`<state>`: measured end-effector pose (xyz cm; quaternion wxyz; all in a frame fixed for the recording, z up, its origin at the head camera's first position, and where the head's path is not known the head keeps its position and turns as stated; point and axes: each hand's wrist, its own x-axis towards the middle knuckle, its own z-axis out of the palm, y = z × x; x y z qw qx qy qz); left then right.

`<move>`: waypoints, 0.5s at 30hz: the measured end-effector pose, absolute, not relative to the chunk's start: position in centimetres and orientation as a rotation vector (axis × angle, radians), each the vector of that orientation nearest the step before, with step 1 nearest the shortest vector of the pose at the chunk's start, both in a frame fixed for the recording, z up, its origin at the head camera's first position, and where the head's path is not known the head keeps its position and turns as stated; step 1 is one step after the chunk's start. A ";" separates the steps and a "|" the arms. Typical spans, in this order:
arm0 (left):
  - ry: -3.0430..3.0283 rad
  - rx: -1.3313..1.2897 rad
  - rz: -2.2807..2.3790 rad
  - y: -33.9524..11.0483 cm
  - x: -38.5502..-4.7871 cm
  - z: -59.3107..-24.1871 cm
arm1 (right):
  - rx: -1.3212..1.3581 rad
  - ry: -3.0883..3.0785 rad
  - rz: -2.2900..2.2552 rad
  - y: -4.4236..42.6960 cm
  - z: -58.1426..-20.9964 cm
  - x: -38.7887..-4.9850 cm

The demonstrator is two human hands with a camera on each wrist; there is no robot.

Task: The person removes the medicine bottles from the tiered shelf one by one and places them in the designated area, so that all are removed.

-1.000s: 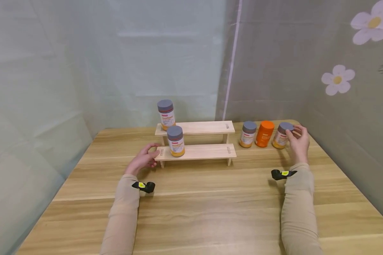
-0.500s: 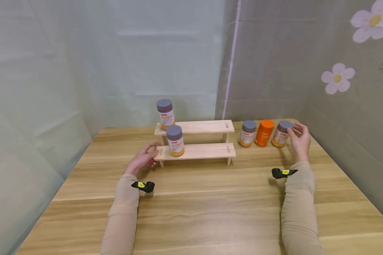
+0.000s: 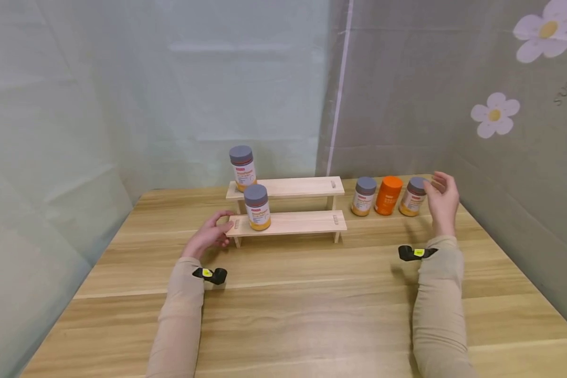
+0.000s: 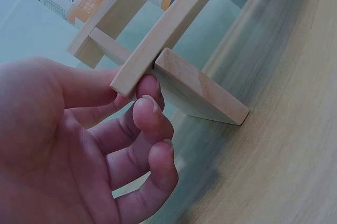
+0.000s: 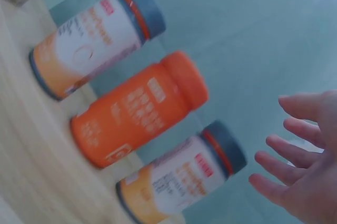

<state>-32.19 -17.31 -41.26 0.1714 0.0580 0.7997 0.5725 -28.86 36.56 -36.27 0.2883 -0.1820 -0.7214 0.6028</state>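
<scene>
The left hand pinches the front shelf at its left end. The right hand, fingers spread, is just beside the end jar on the table. Left of that stand an orange bottle and an inner jar. A front jar is on the front shelf, a back jar behind it on the back shelf.

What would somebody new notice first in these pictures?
Probably the bright orange jar, standing on the table at the right between two gray-lidded jars. Next, the two pale wooden shelves near the middle, each with another gray-lidded jar toward its left end. Then the left hand pinches the left end of the front shelf, while the right hand is beside the rightmost jar, holding nothing.
</scene>
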 end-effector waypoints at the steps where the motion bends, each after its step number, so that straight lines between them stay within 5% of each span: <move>1: 2.273 0.174 1.621 -17.3 -32.2 -41.2 | -0.461 -1.936 1.594 36.3 -36.0 -28.8; 15: 2.260 0.169 1.636 -17.2 -31.8 -40.7 | -0.072 -2.144 1.480 30.5 -33.0 -28.9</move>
